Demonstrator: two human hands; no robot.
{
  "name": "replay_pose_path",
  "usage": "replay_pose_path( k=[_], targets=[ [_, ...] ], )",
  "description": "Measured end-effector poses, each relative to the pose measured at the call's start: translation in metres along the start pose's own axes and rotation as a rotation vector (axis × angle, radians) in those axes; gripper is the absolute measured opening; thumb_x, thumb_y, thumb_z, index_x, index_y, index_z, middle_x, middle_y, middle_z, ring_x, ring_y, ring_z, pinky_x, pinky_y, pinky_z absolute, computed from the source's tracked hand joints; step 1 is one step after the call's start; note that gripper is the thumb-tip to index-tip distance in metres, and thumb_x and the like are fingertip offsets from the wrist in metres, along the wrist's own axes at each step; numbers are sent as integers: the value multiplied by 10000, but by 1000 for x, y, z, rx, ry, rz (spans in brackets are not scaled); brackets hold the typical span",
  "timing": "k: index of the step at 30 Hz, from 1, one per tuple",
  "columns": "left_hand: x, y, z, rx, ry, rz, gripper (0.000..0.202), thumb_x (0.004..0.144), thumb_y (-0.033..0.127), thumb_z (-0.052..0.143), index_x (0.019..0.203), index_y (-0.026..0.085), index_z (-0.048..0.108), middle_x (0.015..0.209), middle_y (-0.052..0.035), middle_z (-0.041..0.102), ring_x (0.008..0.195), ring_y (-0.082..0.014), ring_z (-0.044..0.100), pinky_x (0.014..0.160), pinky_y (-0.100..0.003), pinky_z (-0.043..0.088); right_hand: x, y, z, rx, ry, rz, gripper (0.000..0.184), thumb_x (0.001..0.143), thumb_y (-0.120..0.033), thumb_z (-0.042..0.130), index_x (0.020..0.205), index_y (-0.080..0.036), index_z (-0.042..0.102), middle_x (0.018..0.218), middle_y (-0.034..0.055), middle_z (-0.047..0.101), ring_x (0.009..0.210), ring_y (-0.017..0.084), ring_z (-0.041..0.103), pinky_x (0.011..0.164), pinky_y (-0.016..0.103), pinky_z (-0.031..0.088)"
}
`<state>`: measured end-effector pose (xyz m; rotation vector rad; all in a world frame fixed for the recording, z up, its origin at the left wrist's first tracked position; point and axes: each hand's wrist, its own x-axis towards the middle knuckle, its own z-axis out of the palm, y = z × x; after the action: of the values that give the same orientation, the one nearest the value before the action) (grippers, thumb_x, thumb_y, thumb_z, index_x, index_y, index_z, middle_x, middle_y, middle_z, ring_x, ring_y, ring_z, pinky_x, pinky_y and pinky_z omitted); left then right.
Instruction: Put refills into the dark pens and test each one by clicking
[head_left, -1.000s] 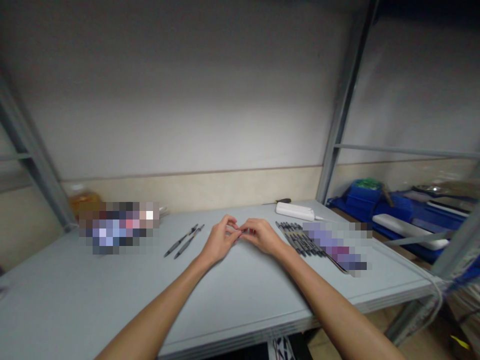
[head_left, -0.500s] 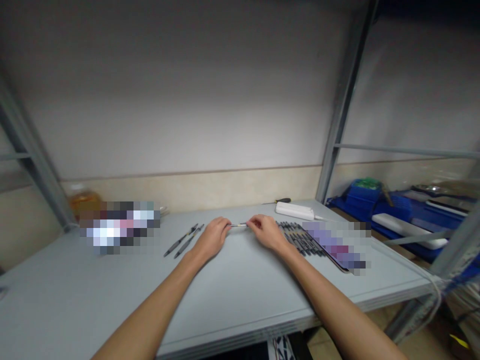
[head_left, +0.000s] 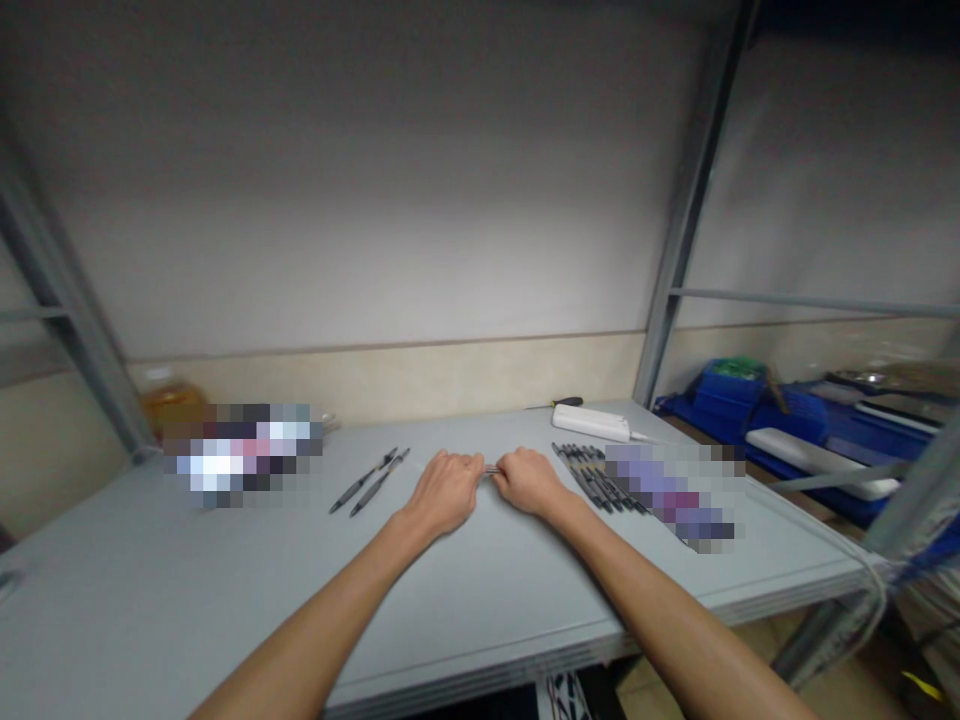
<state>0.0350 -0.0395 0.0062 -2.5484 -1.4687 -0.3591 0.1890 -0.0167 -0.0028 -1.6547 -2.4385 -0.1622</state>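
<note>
My left hand (head_left: 448, 489) and my right hand (head_left: 529, 481) are closed side by side over the middle of the grey table (head_left: 465, 590). Between them they grip a thin pen (head_left: 491, 469), of which only a short silvery stretch shows between the fingers. Two dark pens (head_left: 371, 481) lie to the left of my left hand. A row of several dark pens (head_left: 592, 472) lies just right of my right hand.
A white power strip (head_left: 592, 421) and a small screwdriver (head_left: 562, 403) lie at the back of the table. Blurred patches sit at the left back and right. Metal shelf posts (head_left: 679, 230) frame the table; blue bins (head_left: 757, 400) stand on the shelf to the right.
My hands drew apart with the thin pen stretched between them, then came back together. Now they are fists pressed close, hiding most of the pen.
</note>
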Motion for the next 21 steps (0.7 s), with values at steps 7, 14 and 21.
replay_pose_path(
  k=[7, 14, 21],
  targets=[
    [4, -8, 10, -331, -26, -126, 411, 901, 307, 237, 732, 179, 589, 682, -61, 637, 635, -174, 557, 596, -266, 332, 0, -2, -9, -76, 43, -86, 407, 905, -332, 310, 914, -143, 671, 842, 192, 665, 817, 268, 630, 684, 331, 408],
    [3, -15, 10, -579, 162, -93, 280, 868, 356, 353, 897, 177, 566, 743, -21, 615, 697, -152, 536, 642, -246, 363, 1, 1, -12, -86, 60, 11, 418, 903, -374, 314, 924, -152, 667, 836, 183, 665, 819, 259, 628, 659, 305, 405],
    [4, -20, 3, -603, 260, -86, 250, 841, 303, 406, 801, 164, 610, 734, -36, 612, 706, -153, 526, 676, -252, 373, 1, 9, -14, -24, 40, 100, 416, 898, -404, 322, 891, -174, 669, 850, 171, 659, 830, 261, 616, 672, 314, 393]
  ],
)
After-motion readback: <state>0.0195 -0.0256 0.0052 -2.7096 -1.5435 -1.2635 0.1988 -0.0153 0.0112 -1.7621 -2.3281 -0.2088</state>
